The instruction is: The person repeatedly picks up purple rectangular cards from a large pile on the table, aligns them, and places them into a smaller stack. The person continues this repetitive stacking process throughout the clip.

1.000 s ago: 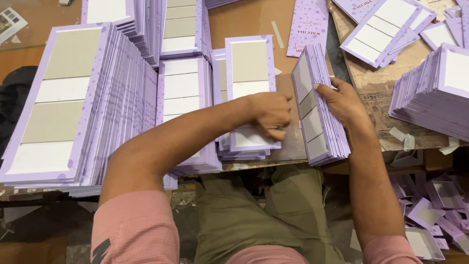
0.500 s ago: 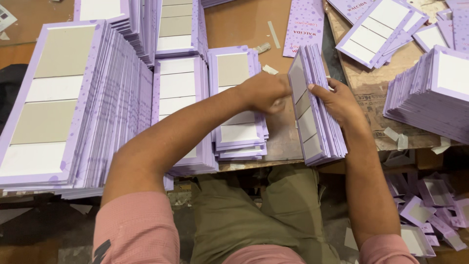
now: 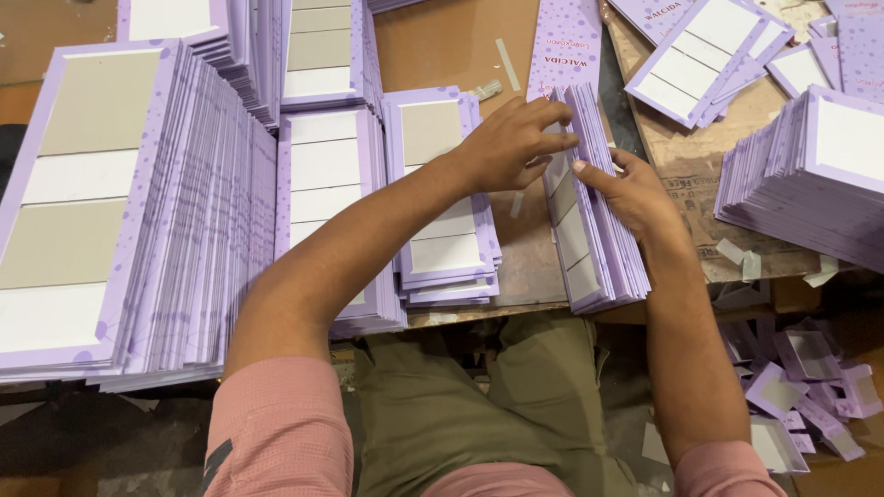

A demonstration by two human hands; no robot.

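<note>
My left hand (image 3: pixel 511 143) and my right hand (image 3: pixel 626 189) meet on the leaning bundle of lilac cards (image 3: pixel 589 212), which stands on edge on the wooden table (image 3: pixel 451 41). Left fingers curl over its top edge; right fingers press its side, perhaps pinching one card. At nine o'clock lies a flat card stack (image 3: pixel 442 198).

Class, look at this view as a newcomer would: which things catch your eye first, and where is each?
First, the two hands at centre: the left hand and right hand grip an upright bundle of lilac cards standing on edge on the table. Next, the big slanted stack of lilac cards filling the left side. Lastly, folded lilac scraps heaped on the floor at lower right.
</note>
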